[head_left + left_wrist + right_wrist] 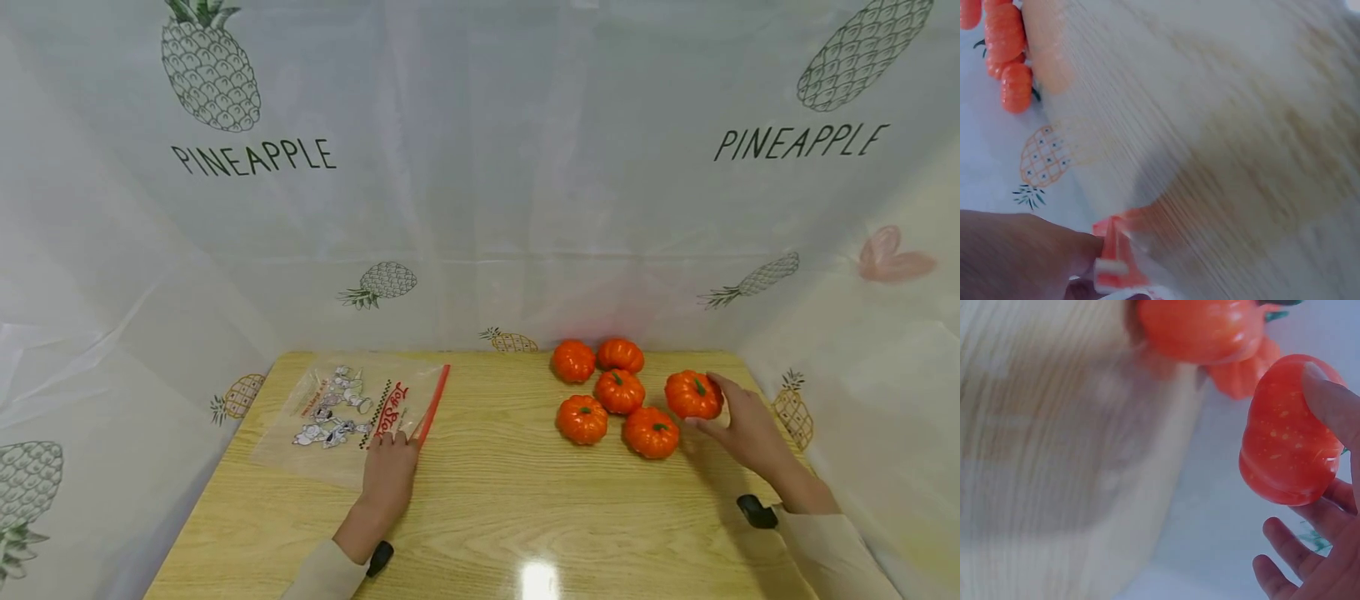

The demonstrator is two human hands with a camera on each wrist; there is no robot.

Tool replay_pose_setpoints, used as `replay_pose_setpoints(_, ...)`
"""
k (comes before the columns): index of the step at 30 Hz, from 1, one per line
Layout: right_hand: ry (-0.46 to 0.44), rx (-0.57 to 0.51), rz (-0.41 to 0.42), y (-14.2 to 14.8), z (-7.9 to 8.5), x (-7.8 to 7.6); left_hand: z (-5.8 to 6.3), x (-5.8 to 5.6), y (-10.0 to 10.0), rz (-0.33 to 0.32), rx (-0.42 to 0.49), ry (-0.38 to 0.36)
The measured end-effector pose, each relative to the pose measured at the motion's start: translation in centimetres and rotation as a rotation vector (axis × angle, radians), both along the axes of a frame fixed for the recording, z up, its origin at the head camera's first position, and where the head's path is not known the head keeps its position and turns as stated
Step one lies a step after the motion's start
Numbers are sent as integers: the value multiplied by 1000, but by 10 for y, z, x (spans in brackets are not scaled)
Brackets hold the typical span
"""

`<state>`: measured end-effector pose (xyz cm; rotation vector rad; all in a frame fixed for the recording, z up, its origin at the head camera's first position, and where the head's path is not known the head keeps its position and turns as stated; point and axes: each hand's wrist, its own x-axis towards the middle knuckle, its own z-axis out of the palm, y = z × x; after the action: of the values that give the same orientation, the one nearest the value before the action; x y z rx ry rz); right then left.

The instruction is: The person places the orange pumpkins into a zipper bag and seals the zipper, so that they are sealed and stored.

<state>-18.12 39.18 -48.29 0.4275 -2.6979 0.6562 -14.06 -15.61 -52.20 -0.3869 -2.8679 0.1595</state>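
My left hand (390,475) is at the near end of a clear printed zip bag (292,454) lying flat on the left. In the left wrist view its thumb and fingers pinch the bag's red zip edge (1113,256). My right hand (753,433) grips a small orange toy pumpkin (692,395) between thumb and fingers. The right wrist view shows that pumpkin (1291,431) held up off the table, its other fingers spread below. Several more pumpkins (652,432) sit clustered just left of the right hand.
The wooden table (495,508) runs back to a white curtain (480,208) printed with pineapples, which also hangs along both sides. Bare wood lies between the bag and the pumpkins.
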Motion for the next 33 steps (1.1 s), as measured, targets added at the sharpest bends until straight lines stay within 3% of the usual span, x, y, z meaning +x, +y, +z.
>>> replay_pose_setpoints(7,-16,18,-4,-22,22,10,-2,0,-7,25,21,13)
replay_pose_setpoints(15,-19,-2,47,-57,37,20,-7,-1,-14,7,95,160)
replay_pose_setpoints(23,-51,0,119,-102,34,26,-9,-2,-16,1,245,178)
replay_pose_setpoints(29,-10,-13,211,-141,25,28,-9,-3,-15,-7,313,192)
replay_pose_setpoints(33,-46,-19,249,-163,18,27,-7,-3,-13,-17,350,216)
